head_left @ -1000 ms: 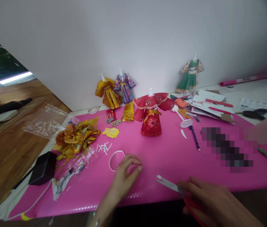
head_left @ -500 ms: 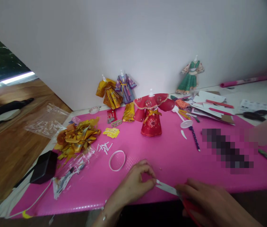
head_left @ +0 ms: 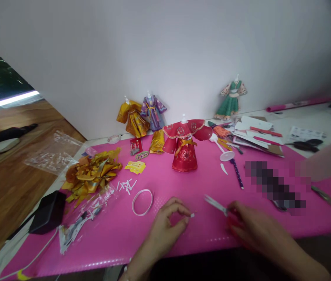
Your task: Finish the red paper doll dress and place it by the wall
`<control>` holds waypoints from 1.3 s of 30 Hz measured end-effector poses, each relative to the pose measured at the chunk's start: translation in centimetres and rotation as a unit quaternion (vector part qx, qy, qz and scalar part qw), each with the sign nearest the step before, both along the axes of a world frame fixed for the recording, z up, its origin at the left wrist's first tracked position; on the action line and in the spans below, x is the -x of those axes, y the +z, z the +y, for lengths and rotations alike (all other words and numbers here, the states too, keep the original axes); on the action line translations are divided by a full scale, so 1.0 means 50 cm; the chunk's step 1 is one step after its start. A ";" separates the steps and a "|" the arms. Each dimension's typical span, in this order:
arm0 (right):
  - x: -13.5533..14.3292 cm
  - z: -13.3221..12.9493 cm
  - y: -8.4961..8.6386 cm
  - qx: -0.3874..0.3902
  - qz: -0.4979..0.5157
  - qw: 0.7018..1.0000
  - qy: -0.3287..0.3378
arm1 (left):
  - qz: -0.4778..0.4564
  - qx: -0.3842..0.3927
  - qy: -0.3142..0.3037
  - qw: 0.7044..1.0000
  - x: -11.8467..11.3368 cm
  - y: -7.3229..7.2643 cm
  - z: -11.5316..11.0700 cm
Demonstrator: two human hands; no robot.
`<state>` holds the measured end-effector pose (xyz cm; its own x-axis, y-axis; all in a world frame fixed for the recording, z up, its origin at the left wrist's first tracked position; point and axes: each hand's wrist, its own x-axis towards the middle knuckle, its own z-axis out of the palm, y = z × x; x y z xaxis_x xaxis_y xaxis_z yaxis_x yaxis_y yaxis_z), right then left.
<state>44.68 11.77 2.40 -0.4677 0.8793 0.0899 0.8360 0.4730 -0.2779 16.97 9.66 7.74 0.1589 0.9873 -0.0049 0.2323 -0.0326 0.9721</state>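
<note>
My left hand (head_left: 167, 226) is over the pink mat's front part, thumb and fingertips pinched on a small white piece (head_left: 192, 215) whose kind is too small to make out. To its right, my right hand (head_left: 257, 228) grips red-handled scissors (head_left: 216, 204). Their blades point left toward the left hand, apart from the white piece, and look blurred. Left of my left hand lies a white ring-shaped roll (head_left: 142, 202). Beyond the hands stands a doll's dress in red (head_left: 185, 154) with a wide collar and a yellow bow.
Gold scraps (head_left: 93, 171), white sticks (head_left: 127, 185) and a black box (head_left: 48, 212) lie left. Three more doll's dresses, one green (head_left: 230, 101), lean on the wall. Papers (head_left: 256, 130), a purple pen (head_left: 237, 173) and tweezers (head_left: 328, 198) lie right.
The scissors have moved up and right, away from the white piece held by my left hand. My left hand has shifted slightly. The whole view has moved a little.
</note>
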 end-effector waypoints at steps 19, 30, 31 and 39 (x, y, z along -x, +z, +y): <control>0.037 0.069 0.018 0.124 0.177 0.976 -0.034 | -0.085 0.032 0.000 0.996 -0.014 -0.042 -0.008; 0.145 0.008 0.104 0.218 0.382 0.898 0.001 | -0.099 0.048 0.010 0.994 -0.035 -0.005 -0.017; 0.147 0.007 0.102 0.217 0.385 0.897 0.002 | -0.098 0.045 0.010 0.994 -0.034 -0.008 -0.017; 0.164 0.014 0.081 0.177 0.366 0.913 0.022 | -0.095 0.000 -0.019 0.995 -0.025 -0.047 -0.011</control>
<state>36.48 12.49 6.45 -0.4314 0.8958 0.1068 0.3467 0.2739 -0.8971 18.20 9.11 5.39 0.1943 0.9805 0.0298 0.0419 -0.0386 0.9984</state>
